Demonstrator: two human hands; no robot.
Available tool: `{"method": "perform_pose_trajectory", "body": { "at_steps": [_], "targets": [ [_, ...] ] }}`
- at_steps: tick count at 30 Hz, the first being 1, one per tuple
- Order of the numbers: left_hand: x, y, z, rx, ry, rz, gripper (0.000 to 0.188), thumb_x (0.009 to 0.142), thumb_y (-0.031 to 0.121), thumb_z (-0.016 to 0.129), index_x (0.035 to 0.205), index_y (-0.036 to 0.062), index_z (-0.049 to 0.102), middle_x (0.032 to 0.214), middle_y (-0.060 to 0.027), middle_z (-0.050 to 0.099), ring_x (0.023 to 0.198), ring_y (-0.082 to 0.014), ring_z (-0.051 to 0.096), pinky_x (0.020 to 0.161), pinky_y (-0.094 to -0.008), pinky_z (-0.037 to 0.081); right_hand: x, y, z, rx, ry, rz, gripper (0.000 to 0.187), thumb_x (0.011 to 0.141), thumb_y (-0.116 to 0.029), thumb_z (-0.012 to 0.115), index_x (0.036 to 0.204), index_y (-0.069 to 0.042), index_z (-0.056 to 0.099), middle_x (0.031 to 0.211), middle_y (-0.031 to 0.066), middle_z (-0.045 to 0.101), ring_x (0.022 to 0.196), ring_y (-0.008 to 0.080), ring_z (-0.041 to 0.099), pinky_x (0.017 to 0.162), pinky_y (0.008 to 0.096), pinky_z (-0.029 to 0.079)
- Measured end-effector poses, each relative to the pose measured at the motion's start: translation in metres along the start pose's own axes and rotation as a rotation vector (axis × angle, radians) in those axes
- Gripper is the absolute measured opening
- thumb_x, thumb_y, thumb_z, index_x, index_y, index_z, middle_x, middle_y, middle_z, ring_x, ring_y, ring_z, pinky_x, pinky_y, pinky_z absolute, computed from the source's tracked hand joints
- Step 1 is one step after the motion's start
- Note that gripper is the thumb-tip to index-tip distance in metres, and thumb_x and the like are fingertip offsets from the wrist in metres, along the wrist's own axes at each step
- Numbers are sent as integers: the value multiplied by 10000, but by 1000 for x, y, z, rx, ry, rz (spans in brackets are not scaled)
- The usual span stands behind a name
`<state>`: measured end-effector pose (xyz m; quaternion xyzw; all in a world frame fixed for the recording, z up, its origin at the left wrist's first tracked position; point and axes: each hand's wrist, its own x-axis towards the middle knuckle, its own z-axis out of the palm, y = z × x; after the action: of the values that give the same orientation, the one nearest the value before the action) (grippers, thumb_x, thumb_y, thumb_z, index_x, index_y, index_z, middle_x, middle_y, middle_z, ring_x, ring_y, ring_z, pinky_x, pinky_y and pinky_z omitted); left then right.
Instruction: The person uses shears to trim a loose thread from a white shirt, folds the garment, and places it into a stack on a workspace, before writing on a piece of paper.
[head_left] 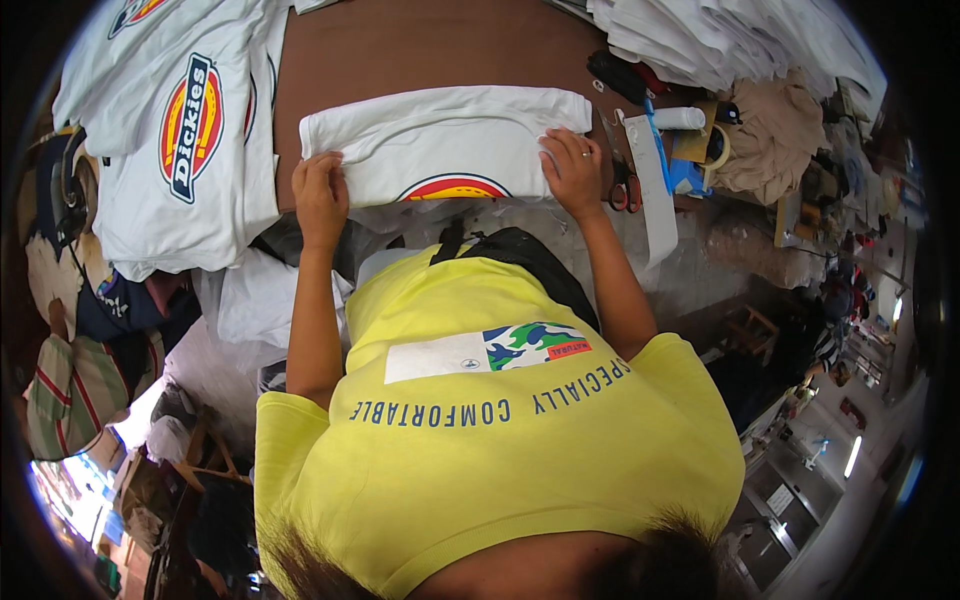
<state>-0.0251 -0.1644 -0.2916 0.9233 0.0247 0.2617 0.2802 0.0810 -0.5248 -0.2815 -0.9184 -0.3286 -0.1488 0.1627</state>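
Observation:
A white T-shirt (pixel 450 140) lies across the front edge of the brown table in front of me, its neckline toward the far side and part of a red and yellow print showing at the near edge. My left hand (pixel 321 198) grips its left side, fingers bent over the cloth with the thumb tucked against it. At the right side my right hand (pixel 572 170) pinches the fabric, a ring on one finger. Both hands are closed on the shirt and hold it spread sideways between them.
Printed white T-shirts (pixel 130 190) are piled at the left. Scissors (pixel 626 190), a white strip (pixel 652 190), a tape roll (pixel 717 146) and a beige cloth (pixel 775 135) lie to the right. White garments (pixel 740 40) are stacked far right. Another person's striped sleeve (pixel 70 390) shows at far left.

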Motion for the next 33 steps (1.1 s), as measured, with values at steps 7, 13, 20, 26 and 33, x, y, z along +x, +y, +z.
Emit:
{"method": "perform_pose_trajectory", "body": {
  "at_steps": [7, 13, 20, 26, 33],
  "targets": [
    [1, 3, -2, 35, 8, 34, 255, 740, -54, 565, 970, 55, 560, 948, -79, 616, 920, -274, 548, 874, -373, 399, 0, -1, -2, 22, 15, 8, 235, 795, -175, 605, 1022, -122, 578, 1091, 2, 567, 1082, 176, 512, 912, 379, 336],
    [0, 4, -6, -14, -48, -50, 340, 748, -31, 580, 1072, 64, 538, 1100, -118, 550, 1041, -296, 486, 918, -383, 369, -4, 0, -8, 118, 85, 59, 296, 781, -169, 628, 1063, -105, 561, 1113, 48, 543, 1077, 246, 494, 899, 408, 353],
    [10, 16, -12, 210, 44, -70, 583, 736, 73, 644, 1277, 117, 430, 1229, -173, 440, 1136, -343, 413, 932, -407, 355, -40, -13, -18, 33, 195, 447, 401, 748, -172, 680, 1110, -55, 551, 1049, 118, 544, 943, 289, 501, 850, 390, 383],
    [41, -42, -9, 66, -169, -290, 429, 744, 73, 604, 1167, 90, 536, 901, -161, 596, 704, -303, 565, 669, -353, 460, -32, 12, -14, 379, -119, 694, 418, 725, -151, 686, 1091, -35, 521, 1057, 147, 550, 919, 333, 531, 783, 395, 422],
    [121, -38, -41, -142, -54, -217, 258, 815, 110, 564, 1059, 45, 618, 978, -84, 555, 810, -158, 527, 727, -267, 436, -7, 5, -14, 447, 211, 653, 392, 700, -115, 691, 1064, -77, 548, 1114, 140, 539, 1018, 332, 521, 858, 393, 419]
  ]
}}
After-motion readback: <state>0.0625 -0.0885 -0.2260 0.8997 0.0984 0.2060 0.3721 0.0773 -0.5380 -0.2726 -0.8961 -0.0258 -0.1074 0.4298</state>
